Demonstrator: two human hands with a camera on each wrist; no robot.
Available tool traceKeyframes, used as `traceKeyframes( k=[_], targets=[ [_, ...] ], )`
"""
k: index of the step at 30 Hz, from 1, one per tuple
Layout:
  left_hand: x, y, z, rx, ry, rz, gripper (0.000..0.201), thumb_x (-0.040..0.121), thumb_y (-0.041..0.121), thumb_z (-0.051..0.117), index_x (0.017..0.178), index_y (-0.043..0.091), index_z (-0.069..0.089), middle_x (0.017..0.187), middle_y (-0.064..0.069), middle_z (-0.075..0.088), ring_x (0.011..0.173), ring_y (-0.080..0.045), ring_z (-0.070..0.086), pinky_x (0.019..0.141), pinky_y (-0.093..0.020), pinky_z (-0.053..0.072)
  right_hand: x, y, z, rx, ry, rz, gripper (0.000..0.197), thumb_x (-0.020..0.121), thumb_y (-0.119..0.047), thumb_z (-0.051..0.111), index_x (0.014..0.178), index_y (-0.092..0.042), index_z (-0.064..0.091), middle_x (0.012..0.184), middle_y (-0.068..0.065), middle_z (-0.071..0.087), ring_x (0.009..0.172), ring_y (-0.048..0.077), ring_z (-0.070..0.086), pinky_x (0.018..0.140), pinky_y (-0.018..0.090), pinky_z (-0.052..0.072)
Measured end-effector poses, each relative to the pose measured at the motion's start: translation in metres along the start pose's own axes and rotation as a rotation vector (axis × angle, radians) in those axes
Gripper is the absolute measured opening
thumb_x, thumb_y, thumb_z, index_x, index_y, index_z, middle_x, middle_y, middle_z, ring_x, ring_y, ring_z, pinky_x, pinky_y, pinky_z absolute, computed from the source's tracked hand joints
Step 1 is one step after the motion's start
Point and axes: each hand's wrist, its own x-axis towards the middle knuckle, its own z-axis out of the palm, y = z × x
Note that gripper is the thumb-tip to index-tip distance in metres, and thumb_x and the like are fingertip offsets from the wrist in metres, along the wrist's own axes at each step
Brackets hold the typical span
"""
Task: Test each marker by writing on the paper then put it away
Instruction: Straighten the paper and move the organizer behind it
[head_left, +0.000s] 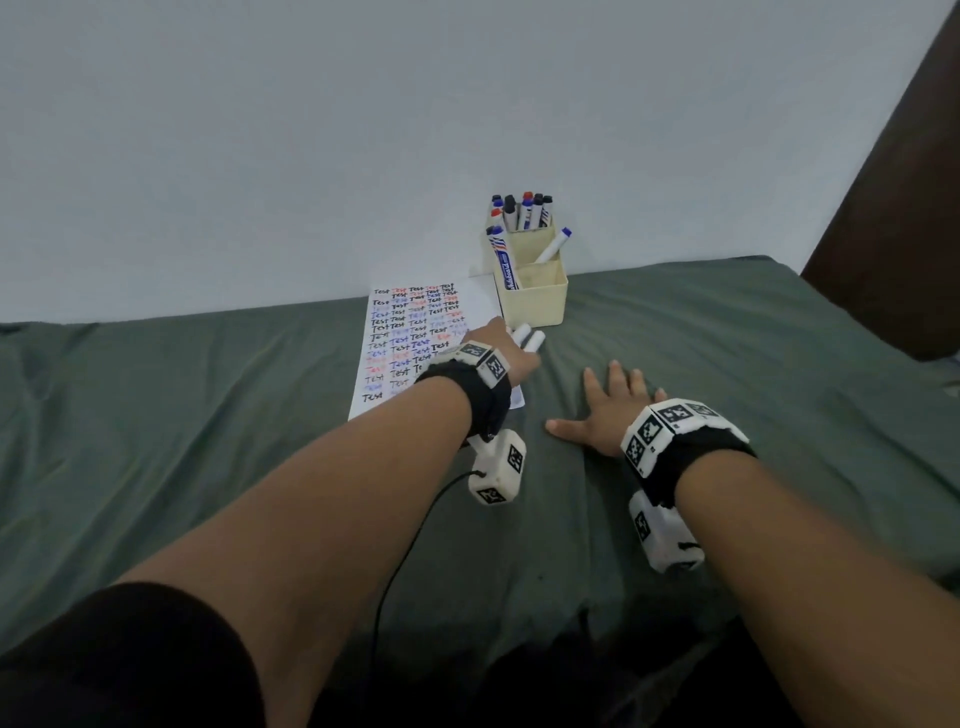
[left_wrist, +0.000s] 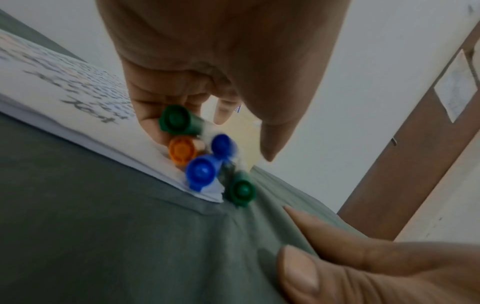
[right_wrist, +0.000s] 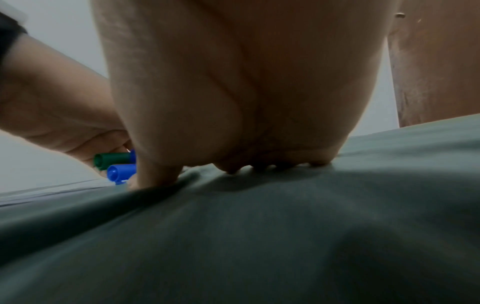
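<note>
A white paper (head_left: 410, 332) covered in rows of "Test" lies on the green cloth. Several capped markers (head_left: 529, 339) lie in a bunch at its right edge, white barrels pointing away. The left wrist view shows their caps: green (left_wrist: 174, 120), orange (left_wrist: 182, 150), two blue (left_wrist: 201, 171) and another green (left_wrist: 240, 191). My left hand (head_left: 519, 358) reaches over them, fingers curled round the upper green-capped marker (right_wrist: 111, 161). My right hand (head_left: 597, 395) lies flat on the cloth to the right, fingers spread, holding nothing.
A cream two-tier holder (head_left: 535, 291) stands against the wall behind the paper, with several markers upright in its back part and two in the front. A dark brown panel (head_left: 893, 208) rises at the right. Wrinkled green cloth (head_left: 727, 364) covers the surface.
</note>
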Motion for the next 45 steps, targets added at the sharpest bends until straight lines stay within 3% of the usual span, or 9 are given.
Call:
traceKeyframes(
  k=[7, 11, 17, 22, 27, 31, 35, 38, 45],
  targets=[
    [-0.014, -0.02, -0.018, 0.137, 0.115, 0.101, 0.065, 0.084, 0.071, 0.044, 0.125, 0.022, 0.055, 0.12, -0.005, 0.062, 0.09, -0.02, 0.05, 0.07, -0.032, 0.034, 0.002, 0.004, -0.001, 0.009, -0.01, -0.023, 0.109, 0.084, -0.087, 0.04, 0.163, -0.027, -0.006, 0.169, 0.008, -0.018, 0.156, 0.034, -0.01, 0.124, 0.058, 0.004],
    [-0.027, -0.069, -0.034, 0.199, 0.016, 0.133, 0.07, 0.086, 0.073, 0.043, 0.142, 0.032, 0.046, 0.141, 0.002, 0.054, 0.123, -0.02, 0.053, 0.098, -0.042, 0.045, 0.001, 0.003, -0.003, 0.03, 0.001, -0.024, 0.111, 0.082, -0.087, 0.041, 0.163, -0.025, -0.004, 0.17, 0.01, -0.015, 0.156, 0.035, -0.007, 0.123, 0.06, 0.005],
    [-0.059, -0.149, -0.05, 0.494, -0.049, 0.149, 0.099, 0.076, 0.089, 0.037, 0.155, 0.031, 0.024, 0.162, -0.006, 0.025, 0.147, -0.031, 0.021, 0.12, -0.049, 0.022, 0.0, -0.013, -0.013, 0.167, 0.108, -0.031, 0.113, 0.081, -0.086, 0.047, 0.163, -0.019, 0.005, 0.169, 0.015, 0.009, 0.154, 0.043, 0.01, 0.122, 0.059, 0.019],
    [-0.083, -0.184, -0.055, 0.536, -0.215, -0.049, 0.129, 0.051, 0.105, 0.03, 0.154, 0.041, -0.013, 0.166, -0.004, -0.012, 0.152, -0.033, -0.007, 0.119, -0.058, 0.009, 0.003, -0.055, -0.028, 0.247, 0.193, -0.087, 0.102, 0.083, -0.08, 0.053, 0.16, -0.021, 0.021, 0.159, 0.017, 0.032, 0.142, 0.039, 0.038, 0.114, 0.048, 0.036],
    [-0.086, -0.193, -0.053, 0.467, -0.257, -0.11, 0.139, 0.055, 0.103, 0.038, 0.156, 0.025, -0.017, 0.165, -0.002, -0.02, 0.152, -0.029, -0.015, 0.12, -0.058, 0.001, 0.005, -0.121, -0.031, 0.087, 0.175, -0.227, 0.081, 0.092, -0.074, 0.042, 0.16, -0.04, 0.012, 0.17, 0.003, 0.003, 0.154, 0.041, 0.001, 0.121, 0.06, 0.017],
    [-0.086, -0.192, -0.05, 0.48, -0.252, -0.113, 0.138, 0.055, 0.103, 0.035, 0.157, 0.024, -0.015, 0.165, -0.003, -0.02, 0.151, -0.03, -0.016, 0.12, -0.058, 0.0, 0.012, -0.162, -0.028, -0.039, 0.094, -0.415, 0.066, 0.098, -0.068, 0.036, 0.157, -0.052, 0.013, 0.171, -0.003, -0.002, 0.155, 0.037, -0.005, 0.121, 0.064, 0.012],
    [-0.087, -0.191, -0.05, 0.469, -0.263, -0.119, 0.138, 0.055, 0.103, 0.035, 0.156, 0.025, -0.016, 0.164, -0.003, -0.022, 0.151, -0.03, -0.018, 0.12, -0.058, -0.001, 0.018, -0.175, -0.032, -0.006, 0.155, -0.339, 0.063, 0.094, -0.072, 0.04, 0.144, -0.034, 0.046, 0.162, 0.004, 0.03, 0.151, 0.036, 0.019, 0.117, 0.062, 0.024],
    [-0.087, -0.19, -0.051, 0.471, -0.279, -0.125, 0.14, 0.052, 0.104, 0.033, 0.156, 0.025, -0.017, 0.164, -0.003, -0.023, 0.151, -0.03, -0.019, 0.12, -0.059, -0.002, 0.022, -0.172, -0.034, 0.018, 0.303, -0.256, 0.062, 0.092, -0.068, 0.049, 0.131, -0.019, 0.05, 0.136, 0.009, 0.051, 0.131, 0.035, 0.045, 0.106, 0.054, 0.041],
    [-0.09, -0.188, -0.053, 0.46, -0.283, -0.125, 0.138, 0.053, 0.104, 0.033, 0.156, 0.026, -0.016, 0.164, -0.003, -0.022, 0.151, -0.03, -0.019, 0.12, -0.059, -0.003, 0.037, -0.154, -0.037, -0.028, 0.167, -0.174, 0.059, 0.096, -0.064, 0.041, 0.15, -0.04, 0.038, 0.151, 0.001, 0.04, 0.146, 0.037, 0.023, 0.115, 0.061, 0.025]
  ],
)
